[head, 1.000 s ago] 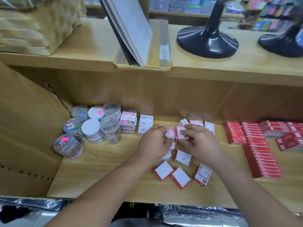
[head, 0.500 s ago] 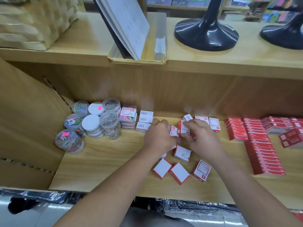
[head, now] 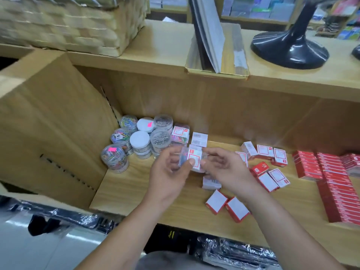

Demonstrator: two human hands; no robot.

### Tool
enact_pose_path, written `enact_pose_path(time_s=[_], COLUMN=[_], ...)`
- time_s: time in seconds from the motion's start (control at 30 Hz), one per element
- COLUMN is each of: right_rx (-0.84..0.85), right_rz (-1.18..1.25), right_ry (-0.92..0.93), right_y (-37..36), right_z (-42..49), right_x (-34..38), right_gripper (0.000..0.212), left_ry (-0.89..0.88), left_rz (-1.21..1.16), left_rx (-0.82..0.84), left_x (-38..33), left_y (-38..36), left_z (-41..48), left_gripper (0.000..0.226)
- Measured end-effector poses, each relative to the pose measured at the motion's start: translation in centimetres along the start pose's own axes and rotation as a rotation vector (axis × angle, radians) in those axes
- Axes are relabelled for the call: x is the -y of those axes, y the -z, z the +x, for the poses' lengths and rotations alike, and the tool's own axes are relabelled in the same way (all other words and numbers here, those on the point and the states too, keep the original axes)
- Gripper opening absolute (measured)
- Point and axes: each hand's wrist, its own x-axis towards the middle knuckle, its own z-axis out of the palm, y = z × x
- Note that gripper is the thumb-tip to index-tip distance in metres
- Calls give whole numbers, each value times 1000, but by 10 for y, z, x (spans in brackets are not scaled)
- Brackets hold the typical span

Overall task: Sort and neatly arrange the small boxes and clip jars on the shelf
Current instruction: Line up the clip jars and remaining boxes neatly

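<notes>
Head camera: a person's left hand and right hand meet just above the wooden shelf. Each pinches the small red-and-white box held between them, just right of the clustered clip jars. Blur hides whether they hold one box or several. Loose boxes lie scattered to the right. The two front boxes sit near the shelf's edge beside the right forearm, where a careless sweep could knock them off. A slack pinch could drop the held box.
</notes>
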Motion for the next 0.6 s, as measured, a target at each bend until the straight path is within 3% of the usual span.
enact_pose_path(time_s=[0.07,0.2,0.33,0.47,0.6], right_rx=[-9,-129,-194,-189,-197], right_rz=[38,-179,-550,-1095,-1084], right_ry=[-63,-59,-66,-31,-25], right_y=[-16,-44,-65,-72,-72], right_z=[2,18,28,26,29], right_x=[3,-1,-3,1,-5], right_gripper=[21,20,25,31,33], left_ry=[46,86,-17,-160,-248], left_rz=[27,315,599,787,844], left_rx=[-6,-95,27,98,88], left_x=[14,51,62,69,74], left_y=[17,45,62,68,68], left_z=[-4,-11,-15,-14,-12], left_gripper=[30,28,43,39,36])
